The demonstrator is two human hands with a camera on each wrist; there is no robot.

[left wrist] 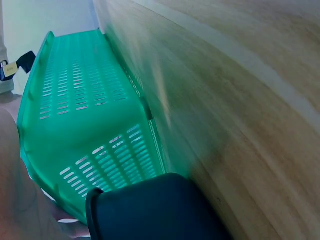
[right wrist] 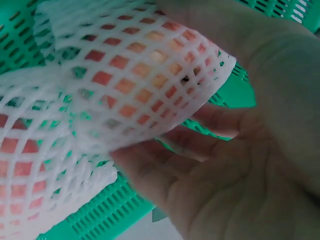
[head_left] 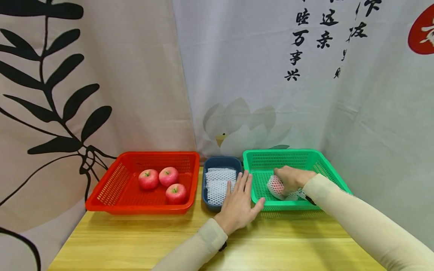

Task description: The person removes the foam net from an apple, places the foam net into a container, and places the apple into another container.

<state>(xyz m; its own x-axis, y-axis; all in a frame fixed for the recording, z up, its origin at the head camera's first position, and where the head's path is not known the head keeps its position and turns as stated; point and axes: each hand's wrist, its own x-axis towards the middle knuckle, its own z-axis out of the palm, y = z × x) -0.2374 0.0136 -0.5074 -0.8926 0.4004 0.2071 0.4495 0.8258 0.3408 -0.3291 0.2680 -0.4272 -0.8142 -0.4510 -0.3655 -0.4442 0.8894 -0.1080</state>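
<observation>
My right hand reaches down into the green basket. Thumb above and fingers below, it holds an apple in a white foam net. A second netted apple lies beside it in the right wrist view. From the head, one netted apple shows left of the fingers, and the hand partly hides what lies below. With fingers straight and spread, my left hand is over the near edges of the dark blue box and green basket. White foam nets lie in that box.
At the left stands a red basket with three bare apples: one left, one at the back and one near the front. All containers stand on a wooden table, against a printed curtain.
</observation>
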